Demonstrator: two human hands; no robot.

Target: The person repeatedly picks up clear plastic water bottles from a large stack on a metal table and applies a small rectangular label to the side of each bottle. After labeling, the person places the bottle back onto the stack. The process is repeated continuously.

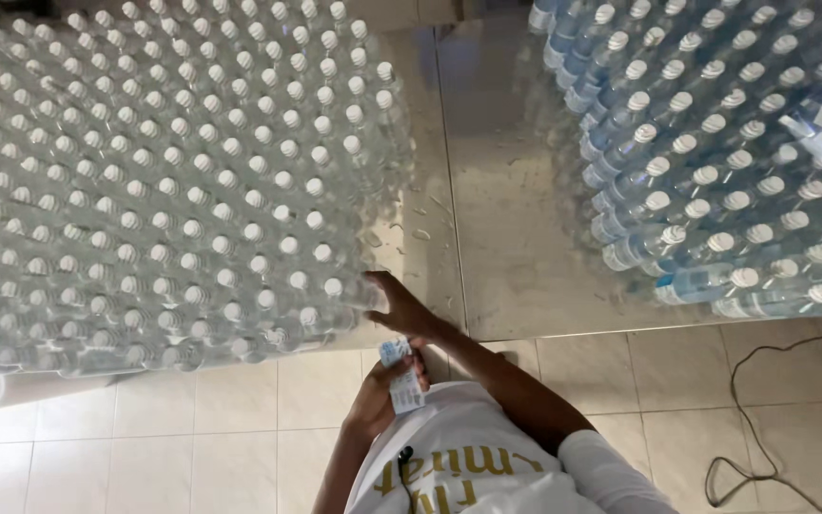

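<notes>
Steel table (497,238): right hand (400,306) touches bottles (192,181); left grip (378,395) holds labels (401,376).

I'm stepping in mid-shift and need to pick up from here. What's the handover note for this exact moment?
Right hand: open, fingers spread against the near corner of the clear capped bottles on the steel table.
Left hand: shut on a small bundle of blue-and-white slips, held close to the body.
Done: the blue-labelled bottles stand grouped on the table's other side.
Left: the clear group shows no labels from this view.
</notes>
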